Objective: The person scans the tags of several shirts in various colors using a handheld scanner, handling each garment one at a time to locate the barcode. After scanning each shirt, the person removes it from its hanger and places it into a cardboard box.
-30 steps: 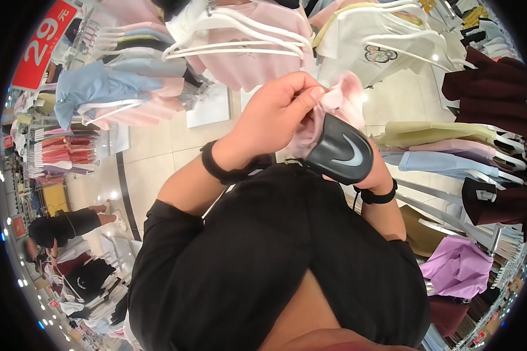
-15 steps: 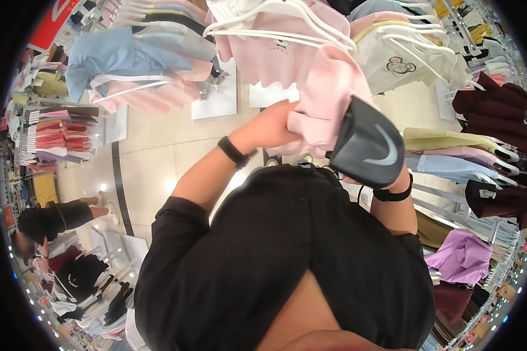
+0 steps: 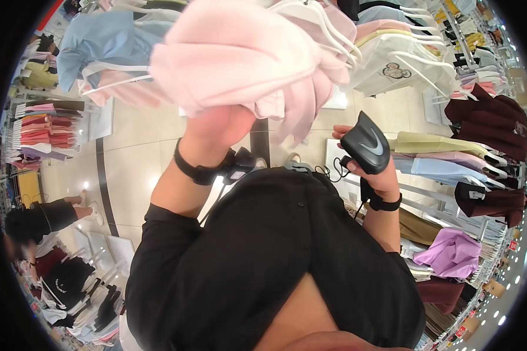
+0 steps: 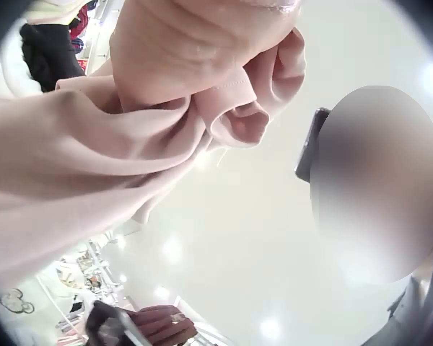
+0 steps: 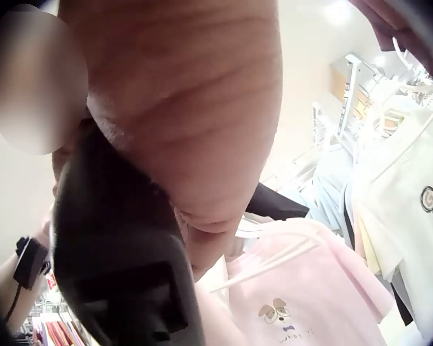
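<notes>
My left hand (image 3: 219, 130) grips a light pink garment (image 3: 234, 55) and holds it up in front of the racks. Loose folds of it spread out over the hand and hide most of the fingers. In the left wrist view, the hand's curled fingers (image 4: 202, 54) bunch the cloth near a stitched hem. To the right, apart from the garment, my right hand (image 3: 380, 180) holds a black handheld barcode scanner (image 3: 366, 145) with a grey curved mark on top. A coiled black cable hangs beside it. The scanner's dark window faces the camera in the right wrist view.
White hangers with pink and white shirts (image 3: 410, 67) hang ahead. Blue clothes (image 3: 96, 52) are at the front left, and yellow and maroon garments (image 3: 486, 126) line the right. A person in black (image 3: 47, 219) stands at the far left over the tiled floor (image 3: 137, 164).
The pink garment has come away from the scanner, up and to the left in my left hand, its folds spread wider. My right hand with the scanner now stands apart, turned slightly.
</notes>
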### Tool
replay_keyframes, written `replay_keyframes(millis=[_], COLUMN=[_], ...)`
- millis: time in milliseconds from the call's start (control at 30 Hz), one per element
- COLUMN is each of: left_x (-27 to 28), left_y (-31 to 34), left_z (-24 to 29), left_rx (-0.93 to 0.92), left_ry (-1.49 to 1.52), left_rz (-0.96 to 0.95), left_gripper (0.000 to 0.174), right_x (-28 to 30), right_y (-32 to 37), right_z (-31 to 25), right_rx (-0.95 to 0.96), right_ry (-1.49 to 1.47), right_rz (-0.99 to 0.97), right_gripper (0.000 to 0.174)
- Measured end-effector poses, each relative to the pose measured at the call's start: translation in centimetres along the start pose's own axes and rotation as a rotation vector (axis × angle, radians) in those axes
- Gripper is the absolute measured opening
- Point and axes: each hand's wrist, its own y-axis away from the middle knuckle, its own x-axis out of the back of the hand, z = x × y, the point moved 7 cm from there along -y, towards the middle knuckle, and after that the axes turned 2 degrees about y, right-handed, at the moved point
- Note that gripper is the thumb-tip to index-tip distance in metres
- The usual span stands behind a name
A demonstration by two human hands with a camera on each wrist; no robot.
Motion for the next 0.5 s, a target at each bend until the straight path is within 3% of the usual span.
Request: replay_keyframes(millis=[67, 167, 267, 367, 500], left_x=[-1.4, -3.2, -5.2, -8.5, -10.7], left_y=[0.0, -0.1, -0.1, -0.2, -0.9], left_z=[1.9, 3.8, 4.2, 5.3, 5.3], left_rx=[-0.026, -0.041, 0.010, 0.002, -0.066], left_ry=[0.009, 0.082, 0.417, 0.721, 0.508], left_rz=[-0.080, -0.200, -0.384, -0.377, -0.288], left_gripper=[0.054, 0.058, 0.066, 0.068, 0.065], right_x=[0.4, 0.1, -0.5, -0.4, -0.2], right_y=[0.3, -0.2, -0.9, -1.1, -1.1], right_z=[1.7, 2.9, 2.5, 2.4, 2.3], right_rx=[-0.025, -0.023, 0.065, 0.067, 0.116], right_ry=[0.084, 0.014, 0.010, -0.053, -0.083], right_rz=[-0.004, -0.036, -0.083, -0.190, -0.356], right_gripper=[0.052, 0.062, 0.075, 0.087, 0.093])
